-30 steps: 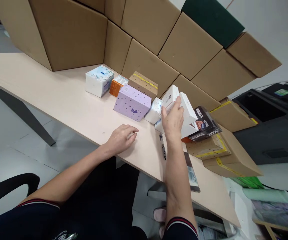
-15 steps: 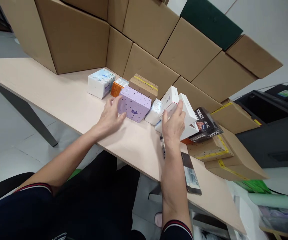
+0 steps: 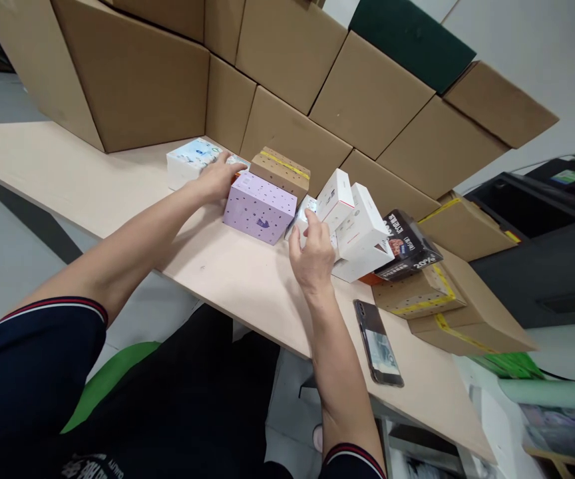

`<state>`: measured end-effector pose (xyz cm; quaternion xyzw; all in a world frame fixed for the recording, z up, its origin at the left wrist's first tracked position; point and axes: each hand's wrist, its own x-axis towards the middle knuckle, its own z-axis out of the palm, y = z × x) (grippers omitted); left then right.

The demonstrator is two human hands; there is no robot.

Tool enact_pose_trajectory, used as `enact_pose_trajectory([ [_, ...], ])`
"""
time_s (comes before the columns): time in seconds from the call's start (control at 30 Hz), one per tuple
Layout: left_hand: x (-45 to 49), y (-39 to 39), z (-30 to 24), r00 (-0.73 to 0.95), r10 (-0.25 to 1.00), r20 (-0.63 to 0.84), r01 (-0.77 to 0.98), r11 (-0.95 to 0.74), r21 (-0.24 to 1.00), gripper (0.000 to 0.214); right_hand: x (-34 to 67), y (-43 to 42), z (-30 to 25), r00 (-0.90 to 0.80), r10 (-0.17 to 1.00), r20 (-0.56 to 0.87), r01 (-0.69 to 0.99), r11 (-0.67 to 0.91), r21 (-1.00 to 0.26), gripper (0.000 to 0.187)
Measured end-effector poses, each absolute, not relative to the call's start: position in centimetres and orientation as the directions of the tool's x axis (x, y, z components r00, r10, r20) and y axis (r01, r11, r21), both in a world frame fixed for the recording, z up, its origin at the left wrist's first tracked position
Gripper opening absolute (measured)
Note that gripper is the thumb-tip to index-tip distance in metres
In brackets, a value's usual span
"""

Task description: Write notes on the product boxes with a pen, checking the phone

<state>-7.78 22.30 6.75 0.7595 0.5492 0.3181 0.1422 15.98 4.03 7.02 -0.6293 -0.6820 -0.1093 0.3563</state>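
Observation:
My left hand (image 3: 220,178) reaches between a white-and-blue tissue pack (image 3: 188,156) and a purple dotted box (image 3: 257,211). Its fingers are stretched over a small orange box, which they and the purple box largely hide; contact with it is unclear. Behind the purple box sits a brown carton (image 3: 281,174) with yellow tape. My right hand (image 3: 313,256), thumb and fingers apart, hovers in front of a small white pack (image 3: 303,207) and holds nothing. To its right, a white box (image 3: 335,199) and a larger white box (image 3: 362,223) lean side by side.
A black package (image 3: 404,246) rests on taped brown cartons (image 3: 417,293) at the right. A phone (image 3: 378,342) lies near the table's front edge. Large cardboard boxes (image 3: 295,126) form a wall behind everything. A dark machine (image 3: 537,246) stands farther right.
My left hand has moved from the purple box's near left side to the orange box behind it. My right hand has left the white box and shifted left and toward me.

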Motion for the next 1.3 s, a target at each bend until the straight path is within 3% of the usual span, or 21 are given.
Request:
enact_pose_trajectory([
  [0.1, -7.4, 23.3, 6.3, 0.185, 0.939, 0.291, 0.781, -0.32, 0.536, 0.062, 15.5, 4.0, 6.5, 0.002, 0.799, 0.602, 0.933, 0.215, -0.289, 0.049],
  [0.3, -6.4, 24.3, 5.1, 0.075, 0.937, 0.342, 0.71, -0.291, 0.641, 0.045, 15.0, 4.2, 5.8, -0.046, 0.829, 0.558, 0.941, 0.223, -0.253, 0.048],
  [0.5, -7.2, 22.2, 5.8, 0.078, 0.936, 0.344, 0.789, -0.269, 0.552, 0.057, 14.5, 4.2, 5.3, -0.131, 0.882, 0.452, 0.928, 0.269, -0.256, 0.049],
  [0.67, -10.1, 16.2, 7.5, 0.192, 0.887, 0.421, 0.797, -0.391, 0.459, 0.044, 14.3, 4.5, 4.1, -0.234, 0.914, 0.332, 0.92, 0.318, -0.228, 0.053],
  [0.8, -12.5, 9.5, 8.6, 0.042, 0.783, 0.621, 0.757, -0.431, 0.492, 0.046, 14.3, 4.9, 3.4, -0.248, 0.931, 0.266, 0.912, 0.317, -0.261, 0.061],
  [0.9, -13.6, 5.7, 8.0, -0.237, 0.776, 0.585, 0.52, -0.407, 0.751, 0.05, 14.3, 5.1, 3.6, -0.235, 0.924, 0.303, 0.875, 0.337, -0.349, 0.055],
  [0.97, -13.5, 4.1, 6.9, -0.297, 0.82, 0.489, 0.282, -0.414, 0.866, 0.048, 14.4, 5.1, 4.2, -0.193, 0.921, 0.338, 0.798, 0.347, -0.492, 0.047],
  [1.1, -11.0, 2.8, 4.5, -0.095, 0.954, 0.286, -0.049, -0.291, 0.955, 0.037, 14.8, 4.0, 5.5, -0.15, 0.977, 0.148, 0.497, 0.204, -0.843, 0.064],
  [1.17, -9.0, 2.7, 3.7, 0.026, 0.972, 0.235, -0.036, -0.234, 0.972, 0.038, 15.4, 3.1, 5.8, -0.214, 0.974, 0.078, 0.427, 0.165, -0.889, 0.07],
  [1.3, -5.5, 2.9, 2.8, 0.124, 0.965, 0.231, -0.05, -0.226, 0.973, 0.048, 17.5, 1.4, 5.1, -0.253, 0.962, 0.104, 0.37, 0.195, -0.908, 0.054],
])
